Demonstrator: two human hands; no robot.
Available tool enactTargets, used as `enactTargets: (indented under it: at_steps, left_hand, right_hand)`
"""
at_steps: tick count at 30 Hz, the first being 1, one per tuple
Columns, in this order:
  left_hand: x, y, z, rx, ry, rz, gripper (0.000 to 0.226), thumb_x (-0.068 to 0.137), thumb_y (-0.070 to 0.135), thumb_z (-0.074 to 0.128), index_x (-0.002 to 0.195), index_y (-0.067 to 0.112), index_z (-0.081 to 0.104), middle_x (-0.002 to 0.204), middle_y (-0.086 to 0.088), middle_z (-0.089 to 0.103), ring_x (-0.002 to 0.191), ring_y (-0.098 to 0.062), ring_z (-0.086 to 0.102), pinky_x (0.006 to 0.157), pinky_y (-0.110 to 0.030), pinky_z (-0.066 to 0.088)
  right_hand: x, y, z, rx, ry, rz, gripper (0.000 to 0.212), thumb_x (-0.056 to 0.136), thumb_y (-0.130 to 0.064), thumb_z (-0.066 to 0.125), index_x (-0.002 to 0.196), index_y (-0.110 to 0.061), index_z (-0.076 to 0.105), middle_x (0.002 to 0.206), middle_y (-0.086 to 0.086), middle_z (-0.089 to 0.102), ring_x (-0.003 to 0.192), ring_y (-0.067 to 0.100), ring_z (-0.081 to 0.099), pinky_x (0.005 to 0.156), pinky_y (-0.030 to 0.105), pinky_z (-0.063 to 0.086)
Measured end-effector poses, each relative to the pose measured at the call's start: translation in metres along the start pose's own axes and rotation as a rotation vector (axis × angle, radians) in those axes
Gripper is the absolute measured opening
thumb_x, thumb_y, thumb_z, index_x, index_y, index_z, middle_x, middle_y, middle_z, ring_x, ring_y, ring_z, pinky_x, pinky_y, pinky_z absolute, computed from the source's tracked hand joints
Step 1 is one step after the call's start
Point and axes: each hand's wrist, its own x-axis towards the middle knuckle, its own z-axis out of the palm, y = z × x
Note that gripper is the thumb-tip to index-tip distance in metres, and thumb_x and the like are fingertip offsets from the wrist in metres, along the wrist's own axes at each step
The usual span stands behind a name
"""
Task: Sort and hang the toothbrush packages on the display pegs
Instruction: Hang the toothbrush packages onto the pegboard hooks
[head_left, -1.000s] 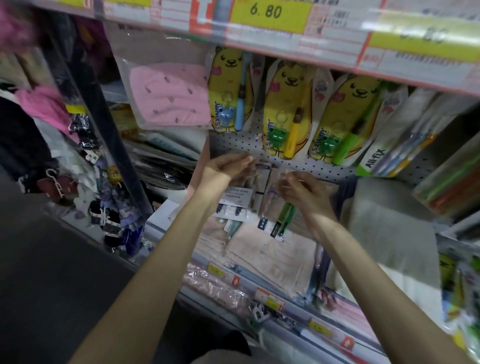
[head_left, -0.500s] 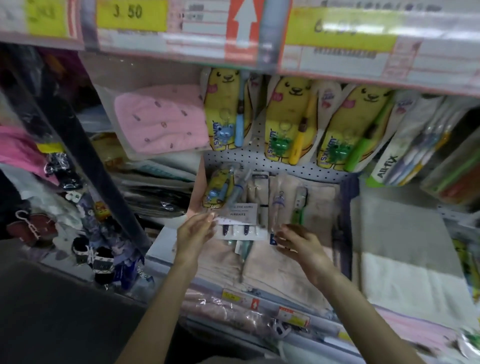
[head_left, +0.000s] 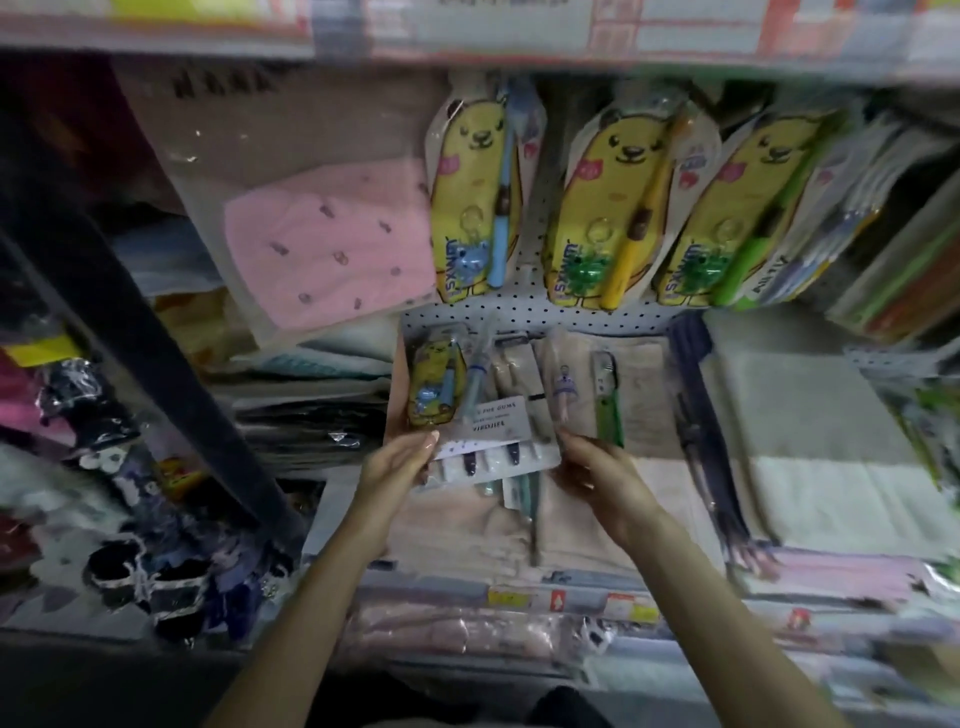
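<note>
You hold a fan of toothbrush packages (head_left: 498, 421) in both hands, just below the pegboard (head_left: 519, 316). Your left hand (head_left: 397, 465) grips the fan's lower left edge with fingers curled round it, under a small yellow bear package (head_left: 435, 379). Your right hand (head_left: 597, 467) pinches the lower right corner, beneath a green toothbrush pack (head_left: 608, 402). Three large yellow bear packages (head_left: 618, 208) hang side by side on the pegboard. The picture is blurred and the pegs themselves are hidden behind them.

The step in hand looks like choosing one pack to hang. The small bear package seems to match the blue-brush bear pack (head_left: 475, 202) at the pegboard's left. Grip the rest firmly in your left hand and draw out one pack with your right. Feel for its hang hole, then slide it straight onto the peg so the neighbouring packs are not knocked off.
</note>
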Motion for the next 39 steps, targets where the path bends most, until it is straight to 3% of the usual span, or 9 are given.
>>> enactTargets:
  at_steps: [3, 5, 15, 17, 22, 29, 32, 35, 39]
  left_hand:
    - [0.001, -0.003, -0.005, 0.023, -0.043, -0.008, 0.02, 0.093, 0.012, 0.058, 0.109, 0.005, 0.067, 0.103, -0.004, 0.069, 0.091, -0.014, 0.062, 0.077, -0.024, 0.049]
    - [0.001, -0.005, -0.009, 0.033, -0.073, -0.003, 0.023, 0.093, 0.012, 0.058, 0.113, 0.003, 0.067, 0.105, -0.004, 0.069, 0.091, -0.012, 0.063, 0.073, -0.02, 0.051]
    - [-0.007, -0.003, -0.02, -0.014, -0.141, -0.028, 0.023, 0.092, 0.015, 0.059, 0.112, 0.007, 0.068, 0.116, -0.009, 0.067, 0.104, -0.018, 0.064, 0.087, -0.031, 0.053]
    - [-0.011, 0.001, -0.02, -0.023, -0.153, -0.024, 0.024, 0.092, 0.016, 0.059, 0.112, 0.006, 0.068, 0.115, -0.006, 0.069, 0.102, -0.015, 0.065, 0.084, -0.028, 0.054]
    - [-0.015, 0.008, -0.01, -0.064, -0.185, -0.001, 0.022, 0.093, 0.014, 0.058, 0.11, 0.007, 0.07, 0.108, -0.001, 0.072, 0.097, -0.01, 0.067, 0.078, -0.02, 0.055]
    - [-0.016, 0.006, 0.016, -0.148, -0.192, -0.03, 0.022, 0.092, 0.016, 0.059, 0.109, 0.007, 0.07, 0.105, 0.0, 0.074, 0.095, -0.009, 0.067, 0.077, -0.018, 0.055]
    - [-0.02, 0.004, 0.028, -0.157, -0.211, -0.044, 0.022, 0.092, 0.014, 0.058, 0.109, 0.005, 0.068, 0.104, -0.003, 0.074, 0.096, -0.014, 0.068, 0.08, -0.023, 0.056]
    - [-0.02, 0.005, 0.042, -0.118, -0.224, -0.064, 0.019, 0.092, 0.01, 0.058, 0.107, 0.005, 0.068, 0.107, -0.01, 0.072, 0.1, -0.023, 0.066, 0.085, -0.034, 0.054]
    - [-0.023, 0.009, 0.066, -0.037, -0.267, -0.087, 0.026, 0.09, 0.011, 0.062, 0.116, 0.005, 0.061, 0.11, -0.013, 0.069, 0.098, -0.024, 0.068, 0.085, -0.033, 0.057]
  right_hand:
    - [0.002, -0.006, 0.01, -0.019, 0.018, 0.015, 0.025, 0.075, -0.026, 0.074, 0.093, -0.008, 0.071, 0.074, 0.003, 0.066, 0.073, 0.017, 0.055, 0.076, 0.03, 0.046]
    - [0.005, -0.009, 0.018, 0.06, 0.007, 0.063, 0.021, 0.079, -0.021, 0.073, 0.093, -0.006, 0.071, 0.081, 0.007, 0.071, 0.079, 0.02, 0.063, 0.077, 0.033, 0.053]
    - [0.015, 0.002, 0.051, 0.048, 0.059, 0.118, 0.011, 0.084, 0.002, 0.067, 0.089, -0.008, 0.068, 0.093, 0.013, 0.069, 0.075, 0.024, 0.066, 0.047, 0.03, 0.057]
    - [0.01, 0.002, 0.045, 0.088, 0.064, 0.105, 0.014, 0.083, 0.002, 0.069, 0.094, -0.006, 0.067, 0.095, 0.014, 0.069, 0.077, 0.024, 0.066, 0.051, 0.033, 0.059]
    - [-0.006, -0.004, 0.009, 0.077, 0.14, 0.088, 0.058, 0.074, -0.002, 0.077, 0.127, 0.005, 0.054, 0.108, 0.021, 0.068, 0.082, 0.026, 0.067, 0.059, 0.037, 0.061]
    - [-0.042, -0.021, -0.046, 0.106, 0.098, 0.041, 0.053, 0.062, -0.007, 0.076, 0.113, 0.002, 0.063, 0.115, 0.023, 0.066, 0.092, 0.029, 0.065, 0.086, 0.047, 0.053]
    - [-0.055, -0.023, -0.066, 0.148, 0.101, 0.028, 0.055, 0.065, -0.007, 0.073, 0.118, 0.002, 0.062, 0.114, 0.02, 0.068, 0.095, 0.028, 0.066, 0.076, 0.038, 0.059]
    - [-0.063, -0.019, -0.082, 0.171, 0.1, 0.036, 0.03, 0.078, -0.002, 0.067, 0.108, -0.006, 0.066, 0.1, 0.011, 0.073, 0.083, 0.019, 0.071, 0.065, 0.03, 0.059]
    - [-0.064, -0.007, -0.103, 0.243, 0.123, 0.082, 0.043, 0.074, -0.007, 0.073, 0.116, -0.006, 0.065, 0.122, 0.016, 0.067, 0.11, 0.028, 0.064, 0.095, 0.045, 0.051]
